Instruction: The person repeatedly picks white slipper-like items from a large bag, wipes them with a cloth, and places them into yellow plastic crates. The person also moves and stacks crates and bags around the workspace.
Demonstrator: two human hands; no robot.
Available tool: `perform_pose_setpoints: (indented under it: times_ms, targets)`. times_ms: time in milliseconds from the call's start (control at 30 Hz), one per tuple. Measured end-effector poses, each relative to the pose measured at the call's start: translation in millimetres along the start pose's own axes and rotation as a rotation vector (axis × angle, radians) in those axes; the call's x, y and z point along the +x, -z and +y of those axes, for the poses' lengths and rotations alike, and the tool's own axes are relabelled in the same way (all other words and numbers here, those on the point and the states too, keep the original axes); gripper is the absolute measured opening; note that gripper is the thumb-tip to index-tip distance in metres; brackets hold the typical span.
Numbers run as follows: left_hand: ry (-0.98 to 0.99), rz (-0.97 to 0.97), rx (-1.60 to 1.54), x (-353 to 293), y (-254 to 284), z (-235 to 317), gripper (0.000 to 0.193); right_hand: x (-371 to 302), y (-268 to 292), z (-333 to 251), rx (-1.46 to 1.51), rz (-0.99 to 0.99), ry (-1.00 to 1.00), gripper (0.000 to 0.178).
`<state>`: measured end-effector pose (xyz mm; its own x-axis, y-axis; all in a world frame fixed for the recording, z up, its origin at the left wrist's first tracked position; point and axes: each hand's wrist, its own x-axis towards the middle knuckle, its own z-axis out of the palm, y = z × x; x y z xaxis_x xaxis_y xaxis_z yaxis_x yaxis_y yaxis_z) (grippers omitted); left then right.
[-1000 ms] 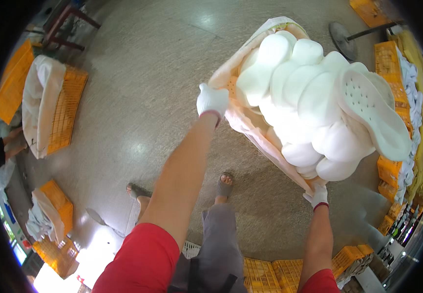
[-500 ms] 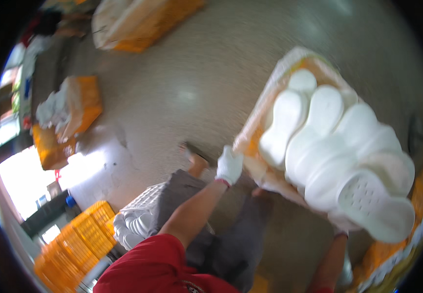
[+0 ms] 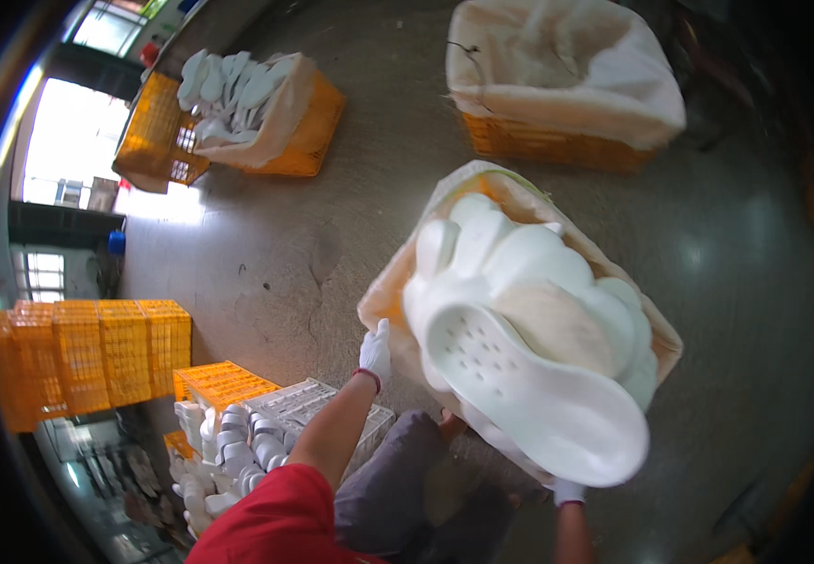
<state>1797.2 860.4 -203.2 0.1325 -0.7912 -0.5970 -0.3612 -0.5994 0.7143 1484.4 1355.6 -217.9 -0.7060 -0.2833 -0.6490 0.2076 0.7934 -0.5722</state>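
Note:
A cloth-lined orange crate [image 3: 665, 331], heaped with white foam shoe soles [image 3: 529, 254], is held in front of me at the middle right. On top of the heap a long white sole with small holes [image 3: 529, 395] lies slantwise and sticks out past the near edge. My left hand [image 3: 376, 352], in a white glove, is closed on the crate's left rim, thumb up. At the near right side my gloved right hand [image 3: 569, 491] grips the crate from beneath the jutting sole; its fingers are mostly hidden.
Another cloth-lined crate [image 3: 567, 136] stands on the floor ahead. Far left is a crate of pale soles [image 3: 318, 122] beside a tipped orange crate [image 3: 148, 136]. Stacked orange crates [image 3: 97, 357] stand left. By my left leg are a white crate [image 3: 308, 404] and several pale soles [image 3: 247, 442].
My view has turned to the right, so the floor crates sit further right in it. The held crate now appears nearer the middle, with both hands still on it.

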Motion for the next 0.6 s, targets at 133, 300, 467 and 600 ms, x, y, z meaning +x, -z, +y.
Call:
perform_pose_setpoints:
  times_ms: [133, 300, 467, 600]
  targets:
    - [-0.088, -0.146, 0.196, 76, 34, 73, 0.061, 16, -170, -162, -0.148, -0.095, -0.052, 0.030]
    - [-0.088, -0.033, 0.149, 217, 82, 223, 0.074, 24, -356, -347, 0.400, -0.392, -0.209, 0.029]
    - [-0.300, 0.085, 0.319, 274, 132, 307, 0.081, 35, -510, -527, 0.620, -0.654, -0.384, 0.030]
    - [-0.436, -0.038, 0.384, 197, 177, 270, 0.065, 52, -638, -654, 0.683, -0.774, -0.484, 0.040]
